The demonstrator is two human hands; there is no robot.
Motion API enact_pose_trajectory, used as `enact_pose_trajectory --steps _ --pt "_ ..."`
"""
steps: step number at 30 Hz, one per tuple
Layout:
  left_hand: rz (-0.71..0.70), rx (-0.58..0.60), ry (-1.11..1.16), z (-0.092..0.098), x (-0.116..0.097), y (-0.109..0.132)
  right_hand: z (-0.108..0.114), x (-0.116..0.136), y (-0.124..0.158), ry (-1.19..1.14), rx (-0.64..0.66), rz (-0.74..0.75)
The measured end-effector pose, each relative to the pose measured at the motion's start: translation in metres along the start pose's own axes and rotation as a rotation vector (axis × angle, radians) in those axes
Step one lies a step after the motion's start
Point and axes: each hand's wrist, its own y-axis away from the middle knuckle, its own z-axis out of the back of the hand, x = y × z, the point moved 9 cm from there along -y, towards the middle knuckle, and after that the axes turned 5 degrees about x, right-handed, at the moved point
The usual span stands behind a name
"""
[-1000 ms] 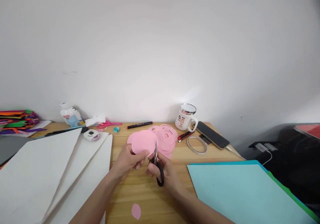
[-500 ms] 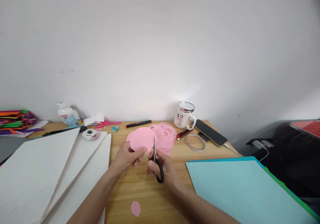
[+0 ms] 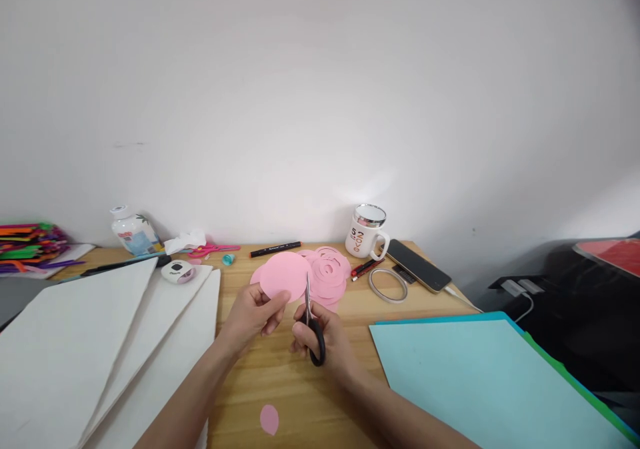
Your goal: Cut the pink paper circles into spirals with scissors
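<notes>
A round piece of pink paper (image 3: 284, 274) is pinched at its lower edge by my left hand (image 3: 257, 312), thumb on top. My right hand (image 3: 323, 342) is closed around black-handled scissors (image 3: 317, 343), whose blades point up at the right edge of the circle. Whether the blades are parted I cannot tell. Behind them lie pink paper pieces cut in rings and spirals (image 3: 331, 277). A small pink petal-shaped piece (image 3: 269, 419) rests on the wooden table (image 3: 295, 395) nearer to me.
White sheets (image 3: 65, 342) cover the left side, with a white oval device (image 3: 178, 271) on them. Light blue sheets (image 3: 450, 355) lie at right. At the back stand a mug (image 3: 367, 232) and a white bottle (image 3: 135, 232); a phone (image 3: 419, 265), tape ring (image 3: 388, 285) and black marker (image 3: 275, 249) lie nearby.
The whole view has shifted very slightly. Both hands keep almost the same pose, with the scissors still at the right edge of the pink circle.
</notes>
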Motion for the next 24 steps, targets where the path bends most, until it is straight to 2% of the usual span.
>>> enact_pose_trajectory --steps 10,19,24 --pt "-0.002 0.019 -0.009 0.0 0.0 0.0 0.007 0.013 -0.001 0.08 -0.034 0.052" --pt "0.002 -0.01 0.03 0.001 0.0 0.0 0.004 0.006 -0.002 -0.014 -0.011 0.03" --pt "0.006 -0.005 0.052 0.002 0.0 0.0 0.006 0.004 -0.002 0.01 -0.012 0.034"
